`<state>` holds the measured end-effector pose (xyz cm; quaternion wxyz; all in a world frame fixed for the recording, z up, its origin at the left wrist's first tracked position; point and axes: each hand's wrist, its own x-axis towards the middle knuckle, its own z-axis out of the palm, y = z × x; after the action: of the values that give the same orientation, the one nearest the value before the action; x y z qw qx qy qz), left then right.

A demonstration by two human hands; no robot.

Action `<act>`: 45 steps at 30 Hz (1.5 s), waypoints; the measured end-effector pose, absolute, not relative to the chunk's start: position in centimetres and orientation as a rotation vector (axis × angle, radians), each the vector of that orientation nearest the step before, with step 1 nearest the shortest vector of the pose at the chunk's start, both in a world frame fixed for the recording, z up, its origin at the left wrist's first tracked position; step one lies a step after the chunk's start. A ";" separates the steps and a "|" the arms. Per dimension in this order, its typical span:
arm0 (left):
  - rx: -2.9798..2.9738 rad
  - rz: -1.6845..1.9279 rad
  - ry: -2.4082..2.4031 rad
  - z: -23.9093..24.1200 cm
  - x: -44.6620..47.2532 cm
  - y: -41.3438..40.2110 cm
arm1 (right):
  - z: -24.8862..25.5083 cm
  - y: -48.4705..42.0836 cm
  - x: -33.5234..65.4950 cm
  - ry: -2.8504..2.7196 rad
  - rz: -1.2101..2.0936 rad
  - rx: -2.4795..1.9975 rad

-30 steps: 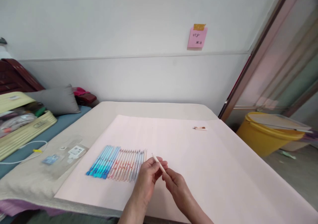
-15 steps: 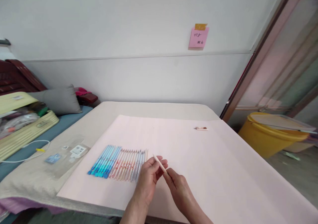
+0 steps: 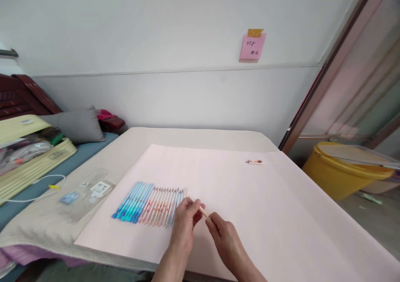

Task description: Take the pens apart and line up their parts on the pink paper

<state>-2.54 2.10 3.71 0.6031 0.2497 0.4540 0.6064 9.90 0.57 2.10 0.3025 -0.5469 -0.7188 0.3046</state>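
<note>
Both my hands pinch one thin pale pen (image 3: 200,207) just above the pink sheet (image 3: 237,207). My left hand (image 3: 185,223) grips its front part with closed fingers, and my right hand (image 3: 223,238) holds its rear end. The pen's tip points up-left, close to the right end of a row of several pens (image 3: 150,202) lying side by side, blue ones on the left and pale pink ones on the right. A single small pen piece (image 3: 254,162) lies alone at the far right of the sheet.
An empty clear pen package (image 3: 86,192) lies on the table's left part. Farther left are a yellow case (image 3: 31,157), a white cable (image 3: 34,188) and a grey pillow (image 3: 75,125). A yellow bucket (image 3: 340,169) stands at right. A pink note (image 3: 252,47) hangs on the wall.
My hands have lowered the pen slightly and brought its tip nearer the right end of the row. The view has shifted a little to the left.
</note>
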 end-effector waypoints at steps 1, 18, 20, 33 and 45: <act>0.564 1.420 1.061 3.7 -2.6 2.1 | 2.2 0.5 9.9 -1.912 0.808 -1.449; 0.339 1.610 1.079 3.6 -4.1 3.0 | 3.9 0.8 11.9 -2.007 0.827 -1.468; 0.306 1.635 1.079 3.7 -4.3 3.1 | 4.0 0.9 12.4 -2.024 0.825 -1.476; 0.246 1.661 1.060 3.8 -5.0 3.3 | 4.8 1.3 13.7 -2.045 0.842 -1.500; 0.244 1.614 1.111 3.4 -4.7 3.3 | 4.5 0.9 13.2 -2.108 0.758 -1.510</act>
<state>-4.71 3.30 3.41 0.5510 0.1030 0.4696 0.6821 13.21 0.93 4.52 0.2184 -0.5455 -0.7615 0.2737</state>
